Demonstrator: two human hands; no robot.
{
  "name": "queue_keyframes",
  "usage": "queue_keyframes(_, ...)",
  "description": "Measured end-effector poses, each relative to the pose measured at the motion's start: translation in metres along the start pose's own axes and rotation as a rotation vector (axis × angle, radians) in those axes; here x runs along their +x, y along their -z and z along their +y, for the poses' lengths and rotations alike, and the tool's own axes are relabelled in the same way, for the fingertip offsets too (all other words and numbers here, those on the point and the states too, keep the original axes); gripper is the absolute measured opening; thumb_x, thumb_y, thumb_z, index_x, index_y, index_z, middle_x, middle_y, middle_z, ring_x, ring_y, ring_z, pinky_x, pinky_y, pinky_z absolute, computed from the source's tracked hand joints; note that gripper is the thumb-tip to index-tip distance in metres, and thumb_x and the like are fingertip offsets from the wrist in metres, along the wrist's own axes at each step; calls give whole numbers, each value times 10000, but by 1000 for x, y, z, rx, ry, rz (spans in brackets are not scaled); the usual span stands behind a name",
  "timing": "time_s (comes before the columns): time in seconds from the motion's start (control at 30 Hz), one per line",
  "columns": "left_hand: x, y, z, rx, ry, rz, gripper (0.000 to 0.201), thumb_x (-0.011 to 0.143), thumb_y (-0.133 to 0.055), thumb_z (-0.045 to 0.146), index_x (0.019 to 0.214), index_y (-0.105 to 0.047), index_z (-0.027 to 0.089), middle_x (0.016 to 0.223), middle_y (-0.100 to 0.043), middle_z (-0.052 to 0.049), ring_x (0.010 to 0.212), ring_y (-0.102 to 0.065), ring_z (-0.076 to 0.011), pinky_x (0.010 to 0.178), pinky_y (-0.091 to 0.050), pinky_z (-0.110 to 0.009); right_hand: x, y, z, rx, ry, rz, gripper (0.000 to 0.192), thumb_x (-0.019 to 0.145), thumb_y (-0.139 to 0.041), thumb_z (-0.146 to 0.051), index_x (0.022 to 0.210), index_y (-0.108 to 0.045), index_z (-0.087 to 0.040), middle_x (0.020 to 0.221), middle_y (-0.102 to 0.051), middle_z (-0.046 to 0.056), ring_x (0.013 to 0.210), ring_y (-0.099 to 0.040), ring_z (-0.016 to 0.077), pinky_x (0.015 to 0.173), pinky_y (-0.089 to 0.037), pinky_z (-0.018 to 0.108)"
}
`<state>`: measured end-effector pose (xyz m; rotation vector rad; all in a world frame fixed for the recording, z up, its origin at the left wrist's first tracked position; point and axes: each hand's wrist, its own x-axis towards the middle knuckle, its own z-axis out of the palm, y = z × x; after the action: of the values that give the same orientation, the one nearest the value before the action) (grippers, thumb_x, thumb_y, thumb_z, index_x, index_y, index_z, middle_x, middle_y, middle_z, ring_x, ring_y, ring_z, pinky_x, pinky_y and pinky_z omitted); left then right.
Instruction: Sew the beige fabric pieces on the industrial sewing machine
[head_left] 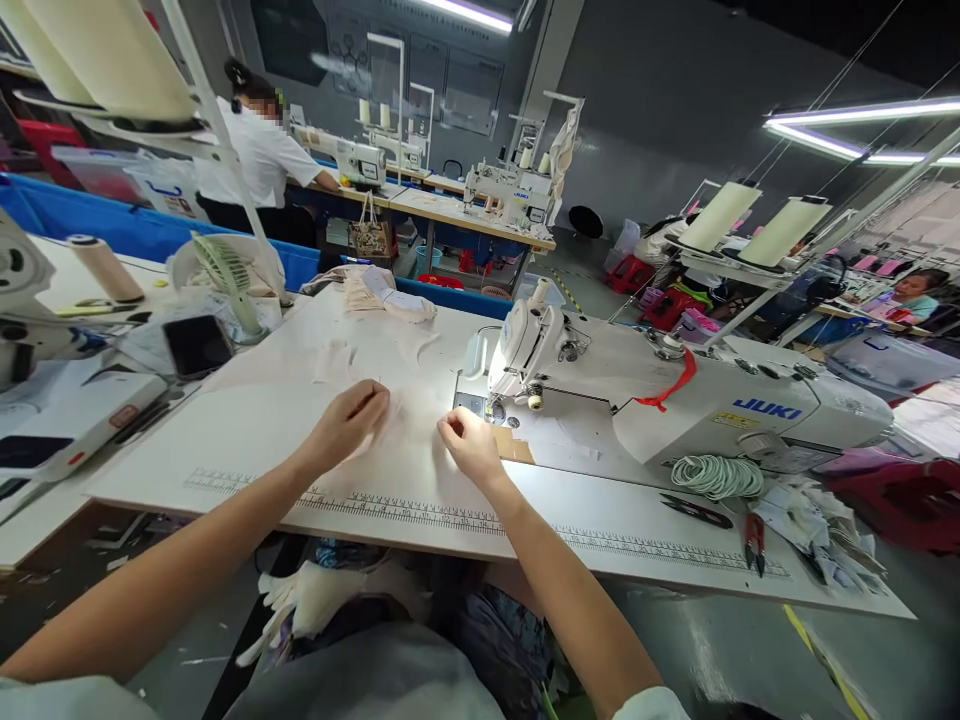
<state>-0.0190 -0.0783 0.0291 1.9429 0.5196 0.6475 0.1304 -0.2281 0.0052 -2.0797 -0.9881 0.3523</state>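
Observation:
My left hand [346, 428] is above the white sewing table [247, 420], its fingers curled together in a pinch. A faint whitish patch, perhaps thin cloth, shows beside those fingertips, but I cannot make out what is held. Just left of the needle area, my right hand [472, 445] is also closed, thumb against fingers, with its contents hidden. The white sewing machine head [517, 350] stands beyond it, its lamp lit over the needle plate [470, 404]. Pale cloth pieces [334, 362] lie on the table beyond my left hand.
A stack of beige cloth [386, 295] lies at the table's far edge. At right are a coiled pale cord [716, 477], black thread snips [696, 510], red-handled snips [754, 543] and fabric scraps [821, 530]. A phone [197, 345] and small green fan [229, 280] stand left. Another person sits beyond.

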Motion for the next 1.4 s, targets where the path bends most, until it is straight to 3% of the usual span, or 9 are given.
queue_keyframes(0.13,5,33,-21,9,168,24,423,840,-547,629,797,-570,209,524,-369,71,461,-376,-111,446,-344,-211,-5,23,16,186,54,-112,147,878,-499,-341,792,-551,-234,679,-635,-19,651,-610,166,617,-458,277)
queue_keyframes(0.27,8,56,-36,387,106,-121,398,812,-559,591,741,-642,208,552,-536,15,511,-485,-145,464,-332,-226,-8,39,34,-63,174,-46,152,884,-519,-300,784,-610,-232,717,-658,-4,690,-610,174,634,-442,282)
queue_keyframes(0.53,37,55,-38,981,-211,-176,229,885,-498,283,979,-689,198,1112,-714,-122,1092,-626,-296,737,-503,-317,-10,30,50,-678,369,202,264,999,-416,-205,854,-637,-195,887,-643,108,773,-586,229,648,-414,339)
queue_keyframes(0.7,53,50,-50,1091,-294,-284,258,898,-446,185,884,-702,158,998,-716,-142,959,-653,-259,732,-496,-306,-21,46,62,-710,388,265,202,971,-462,-177,943,-660,-208,891,-646,106,811,-591,247,651,-434,358)
queue_keyframes(0.83,59,51,-52,836,-200,-108,255,909,-447,267,842,-677,178,994,-736,-116,922,-666,-240,727,-486,-286,-27,60,73,-641,404,255,252,963,-444,-157,966,-691,-206,925,-687,96,856,-620,249,751,-486,380)
queue_keyframes(1.07,51,85,-1,513,-11,535,237,950,-431,333,966,-603,171,765,-662,-6,644,-533,-135,626,-402,-241,-33,65,71,-324,610,191,318,951,-427,-97,1050,-708,-209,1005,-736,75,957,-650,218,861,-544,373)
queue_keyframes(1.13,38,81,9,539,-81,439,176,937,-460,326,965,-573,194,693,-629,25,583,-518,-127,623,-407,-248,-35,65,66,-315,650,104,368,921,-432,-73,1121,-706,-217,1051,-737,75,984,-645,221,863,-550,386)
queue_keyframes(1.3,20,27,-9,527,-130,-277,294,929,-410,398,808,-599,208,640,-644,0,556,-563,-155,590,-415,-265,-39,66,57,-448,663,-17,433,886,-453,-58,1184,-707,-242,1161,-729,81,938,-616,221,834,-531,399)
queue_keyframes(1.4,35,5,-26,555,-167,-292,297,885,-429,394,743,-609,205,783,-713,-70,715,-645,-211,655,-438,-293,-40,65,54,-533,641,-34,426,887,-470,-60,1205,-694,-235,1238,-710,78,904,-586,223,819,-507,386)
